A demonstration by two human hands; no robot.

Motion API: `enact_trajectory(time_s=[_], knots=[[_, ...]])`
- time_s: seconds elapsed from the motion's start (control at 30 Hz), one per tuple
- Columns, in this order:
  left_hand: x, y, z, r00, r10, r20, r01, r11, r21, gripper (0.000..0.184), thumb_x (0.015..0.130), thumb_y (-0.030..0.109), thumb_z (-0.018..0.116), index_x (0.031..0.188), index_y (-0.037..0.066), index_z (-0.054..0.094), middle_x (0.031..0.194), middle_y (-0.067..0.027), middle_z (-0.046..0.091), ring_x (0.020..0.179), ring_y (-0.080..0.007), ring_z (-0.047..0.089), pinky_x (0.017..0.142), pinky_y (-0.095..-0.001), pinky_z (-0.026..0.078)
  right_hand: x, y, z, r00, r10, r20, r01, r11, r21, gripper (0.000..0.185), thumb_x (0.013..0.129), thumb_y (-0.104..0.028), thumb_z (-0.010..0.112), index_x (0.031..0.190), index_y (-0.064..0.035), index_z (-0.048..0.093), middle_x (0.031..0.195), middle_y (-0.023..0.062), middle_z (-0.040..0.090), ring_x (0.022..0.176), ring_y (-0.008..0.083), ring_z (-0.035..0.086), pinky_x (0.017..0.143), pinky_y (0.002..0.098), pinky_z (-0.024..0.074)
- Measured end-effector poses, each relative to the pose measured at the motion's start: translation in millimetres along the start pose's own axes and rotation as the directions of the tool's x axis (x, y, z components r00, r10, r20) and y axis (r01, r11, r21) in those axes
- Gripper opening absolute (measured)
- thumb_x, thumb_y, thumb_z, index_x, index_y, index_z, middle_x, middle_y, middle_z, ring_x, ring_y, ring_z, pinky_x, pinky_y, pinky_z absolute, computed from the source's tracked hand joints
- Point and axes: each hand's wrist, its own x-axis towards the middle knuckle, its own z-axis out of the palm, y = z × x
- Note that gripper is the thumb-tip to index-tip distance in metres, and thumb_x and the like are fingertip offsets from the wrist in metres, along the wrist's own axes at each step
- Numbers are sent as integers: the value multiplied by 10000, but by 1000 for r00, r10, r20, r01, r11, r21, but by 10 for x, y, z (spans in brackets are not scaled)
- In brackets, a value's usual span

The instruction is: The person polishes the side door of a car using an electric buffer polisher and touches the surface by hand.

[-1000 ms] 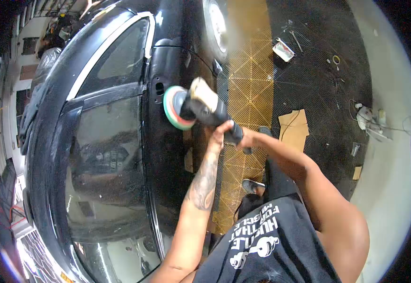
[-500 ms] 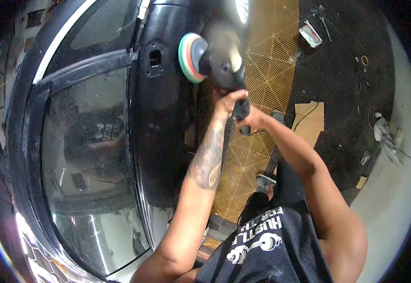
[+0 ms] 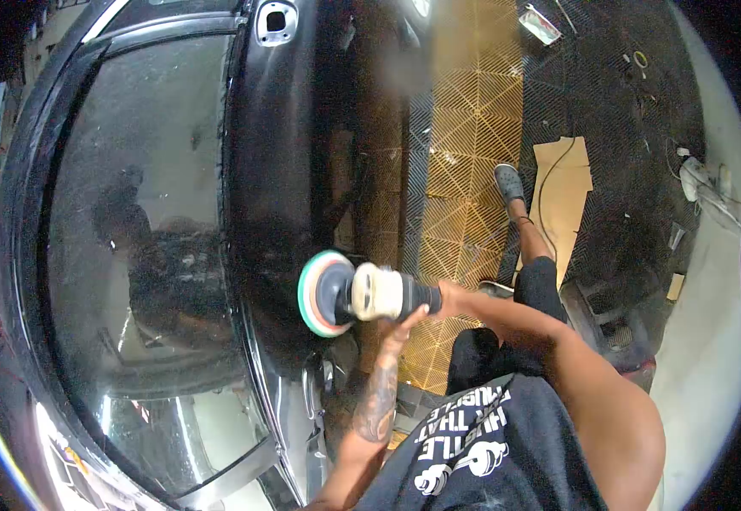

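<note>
A polisher (image 3: pixel 379 291) with a light-coloured head and black body is held in both hands beside the black car door (image 3: pixel 272 204). Its round pad (image 3: pixel 326 294), layered green, white and orange, faces the door panel; whether it touches is hard to tell. My left hand (image 3: pixel 403 330) is closed around the underside of the polisher's body, thumb showing along the side. Farther back, my right hand (image 3: pixel 450 300) wraps the rear end, its fingers mostly hidden behind the tool. Just above the pad, the lower panel reflects the floor.
The car's side window (image 3: pixel 145 213) fills the left. A door handle (image 3: pixel 312 396) lies near the pad. Brown cardboard (image 3: pixel 562 204) with a cable across it rests on the floor tiles (image 3: pixel 472 162). A dark grey box-like object (image 3: pixel 613 324) stands behind my right arm.
The polisher has come down and back along the car, closer to my body, with both hands still on it. The view has shifted too, and one leg now shows stretched out.
</note>
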Motion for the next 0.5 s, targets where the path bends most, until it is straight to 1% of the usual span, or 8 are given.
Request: enact_trajectory(time_s=[0.03, 0.1, 0.17, 0.23, 0.3, 0.37, 0.43, 0.5], knots=[[-189, 3, -5, 999, 46, 8, -46, 997, 67, 660, 678, 68, 806, 1272, 79, 520, 1222, -47, 557, 1154, -212, 519, 1048, -370, 399, -88, 137, 131, 999, -43, 9, 43, 999, 33, 216, 696, -165, 755, 865, -80, 649, 767, 54, 687, 695, 162, 655, 653, 337, 516], [-452, -126, 8, 995, -102, -9, 100, 986, -135, 677, 680, 72, 807, 1286, 76, 505, 1238, -55, 551, 1168, -217, 515, 1059, -369, 388, -250, 255, 210, 998, -47, 47, 47, 999, 7, 225, 684, -174, 764, 854, -83, 649, 754, 57, 685, 685, 165, 657, 645, 340, 513], [-439, 86, 146, 994, -105, -18, 99, 976, -195, 661, 705, 73, 809, 1296, 82, 513, 1230, -34, 541, 1150, -187, 514, 1038, -347, 407, -334, 113, 73, 995, -52, 89, 55, 998, -31, 233, 671, -183, 774, 843, -85, 650, 741, 60, 682, 675, 169, 658, 638, 344, 510], [-322, 338, 247, 994, -106, -31, 94, 960, -262, 645, 730, 75, 810, 1307, 89, 520, 1222, -12, 531, 1133, -158, 513, 1017, -324, 427, -380, -85, -151, 998, 42, 42, -32, 973, -230, 272, 640, -210, 797, 850, -100, 663, 738, 64, 685, 664, 188, 663, 631, 353, 512], [69, 609, 365, 991, -134, 6, 129, 939, -318, 668, 697, 72, 825, 1292, 66, 521, 1193, -16, 537, 1098, -165, 527, 1004, -338, 434, -247, -27, -546, 998, 52, 44, -39, 969, -244, 357, 596, -258, 827, 887, -114, 679, 747, 63, 690, 669, 212, 672, 643, 357, 527], [603, 573, 469, 997, -75, 21, 77, 919, -386, 718, 654, 114, 854, 1286, 47, 520, 1194, -28, 549, 1067, -176, 548, 974, -343, 454, -232, -879, -1053, 984, 162, -71, -176, 930, -323, 384, 575, -270, 843, 894, -122, 691, 755, 64, 694, 682, 206, 675, 668, 352, 538], [1190, 886, 680, 1000, -4, 1, 4, 901, -434, 649, 642, 171, 858, 1212, 32, 581, 1120, -43, 598, 1026, -188, 576, 944, -347, 468, -47, -968, -1544, 979, 177, -99, -200, 924, -327, 348, 613, -143, 809, 929, -76, 679, 856, 50, 695, 784, 149, 655, 746, 315, 529], [1777, 1424, 771, 988, -16, 155, 75, 919, -386, 554, 628, 153, 820, 1134, 44, 624, 1058, -65, 647, 941, -234, 636, 884, -403, 529, 58, -1375, -2045, 955, 221, -199, -270, 925, -269, 392, 594, -113, 803, 962, -82, 671, 890, 33, 687, 815, 149, 645, 749, 324, 531]])
